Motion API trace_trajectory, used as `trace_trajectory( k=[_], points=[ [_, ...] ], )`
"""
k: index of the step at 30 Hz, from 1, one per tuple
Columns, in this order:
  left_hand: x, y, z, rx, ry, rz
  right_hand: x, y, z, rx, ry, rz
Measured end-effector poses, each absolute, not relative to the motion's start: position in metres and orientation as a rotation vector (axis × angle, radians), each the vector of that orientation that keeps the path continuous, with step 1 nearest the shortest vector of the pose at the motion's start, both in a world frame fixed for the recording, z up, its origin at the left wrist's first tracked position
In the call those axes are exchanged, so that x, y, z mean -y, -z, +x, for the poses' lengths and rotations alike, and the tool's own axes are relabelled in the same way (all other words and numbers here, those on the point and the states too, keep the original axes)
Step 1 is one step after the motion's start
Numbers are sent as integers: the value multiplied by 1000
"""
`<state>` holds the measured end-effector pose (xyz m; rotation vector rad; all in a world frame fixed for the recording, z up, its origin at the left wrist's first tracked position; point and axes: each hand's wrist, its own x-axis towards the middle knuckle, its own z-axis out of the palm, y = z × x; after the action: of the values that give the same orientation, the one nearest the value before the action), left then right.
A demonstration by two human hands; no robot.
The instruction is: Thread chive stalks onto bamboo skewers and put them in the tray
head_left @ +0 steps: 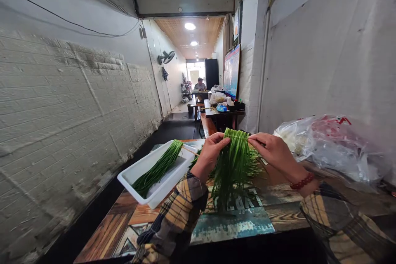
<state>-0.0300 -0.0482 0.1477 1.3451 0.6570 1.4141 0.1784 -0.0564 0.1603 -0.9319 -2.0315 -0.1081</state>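
A row of green chive stalks (235, 165) hangs down in front of me, threaded side by side at the top. My left hand (212, 150) pinches the top left end of the row, fingers closed. My right hand (272, 150) grips the top right end, fingers closed; a red bead bracelet circles its wrist. Both hands are raised a little above the wooden table (130, 214). To the left, a white rectangular tray (145, 177) holds more chive stalks (159, 168) on a wooden skewer.
Clear plastic bags (328, 144) lie on the table at the right, by the white wall. A brick wall runs along the left. Farther back stand more tables with bags, a screen on the right wall, and a seated person (200, 85).
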Motion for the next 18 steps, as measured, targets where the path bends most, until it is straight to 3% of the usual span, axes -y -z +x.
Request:
trace_trajectory(
  k=[18],
  points=[
    [47,-137,-35,-537,-1132,1427,53,-149,186,2089,30,-869]
  ],
)
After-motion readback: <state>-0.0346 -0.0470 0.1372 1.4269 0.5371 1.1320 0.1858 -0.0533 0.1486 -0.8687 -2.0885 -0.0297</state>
